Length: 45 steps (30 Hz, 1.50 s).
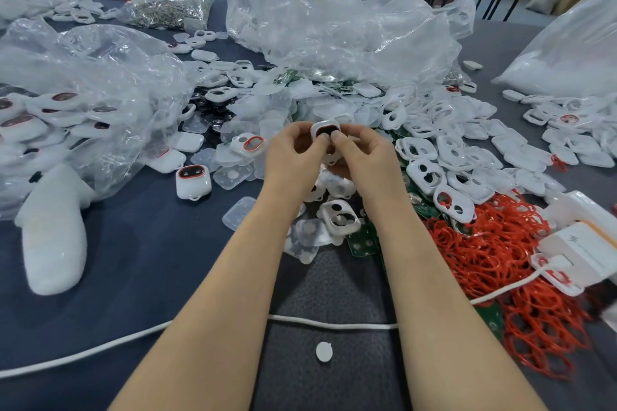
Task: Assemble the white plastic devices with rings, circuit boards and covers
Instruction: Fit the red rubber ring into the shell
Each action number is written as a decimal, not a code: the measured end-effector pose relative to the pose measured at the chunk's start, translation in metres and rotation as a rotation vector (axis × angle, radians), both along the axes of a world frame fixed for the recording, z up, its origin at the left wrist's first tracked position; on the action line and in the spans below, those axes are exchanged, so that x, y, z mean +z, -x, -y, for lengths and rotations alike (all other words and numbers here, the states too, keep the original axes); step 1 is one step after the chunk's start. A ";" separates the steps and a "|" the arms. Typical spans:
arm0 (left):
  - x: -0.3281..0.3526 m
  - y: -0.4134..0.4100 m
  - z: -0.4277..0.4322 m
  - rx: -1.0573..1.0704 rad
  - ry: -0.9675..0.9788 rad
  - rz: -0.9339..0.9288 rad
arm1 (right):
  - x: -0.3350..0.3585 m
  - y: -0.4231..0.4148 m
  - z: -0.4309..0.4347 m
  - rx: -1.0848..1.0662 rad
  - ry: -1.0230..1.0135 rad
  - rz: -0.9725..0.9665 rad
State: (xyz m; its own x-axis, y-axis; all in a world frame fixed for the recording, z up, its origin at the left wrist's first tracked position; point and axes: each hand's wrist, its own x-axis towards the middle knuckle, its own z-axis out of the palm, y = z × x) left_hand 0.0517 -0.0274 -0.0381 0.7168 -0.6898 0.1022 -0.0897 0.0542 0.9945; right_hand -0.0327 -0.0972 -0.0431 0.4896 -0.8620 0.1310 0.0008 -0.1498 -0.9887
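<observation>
Your forearms reach up from the bottom edge, crossing a white cable (334, 325) that lies over the dark mat (334, 277), with a small white disc (324, 351) just below it.

Far left on the table (150, 243) sits a white foam block (50, 233). Nearer the middle a finished device (193, 181) lies flat, a red ring framing its dark window.

Your left hand (293, 157) pinches the left side of the white device (325, 130), which you hold raised above the central pile. Your right hand (362, 157) pinches its right side, and both thumbs meet on its near face.

It is a rounded white shell with a red ring around a dark oval opening at the top. Your thumbs hide its lower half, so I cannot tell what sits there.

You appear to be pressing a part home. Back the shell with your fingers and push evenly with both thumbs. Work round the rim rather than forcing one corner, then check that the red ring lies flush with no bulge.

Just below your hands green circuit boards (362, 245) poke out of the pile. To the right lie empty shells (444, 157), and beyond them the heap of loose red rings (500, 260).
</observation>
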 end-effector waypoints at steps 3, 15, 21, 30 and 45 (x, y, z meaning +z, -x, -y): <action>0.000 0.000 0.000 -0.002 0.019 -0.024 | 0.001 0.001 0.000 -0.029 0.156 -0.079; -0.002 -0.001 0.002 -0.023 0.023 0.007 | 0.007 0.002 -0.002 0.047 0.001 0.037; 0.001 -0.003 0.000 -0.074 0.049 -0.055 | 0.008 0.008 0.003 0.143 -0.140 0.129; 0.007 -0.010 -0.006 -0.323 0.190 -0.584 | 0.014 0.016 0.006 0.323 -0.491 0.389; -0.001 -0.005 0.001 -0.072 0.061 -0.367 | 0.004 0.002 0.004 -0.116 -0.148 0.182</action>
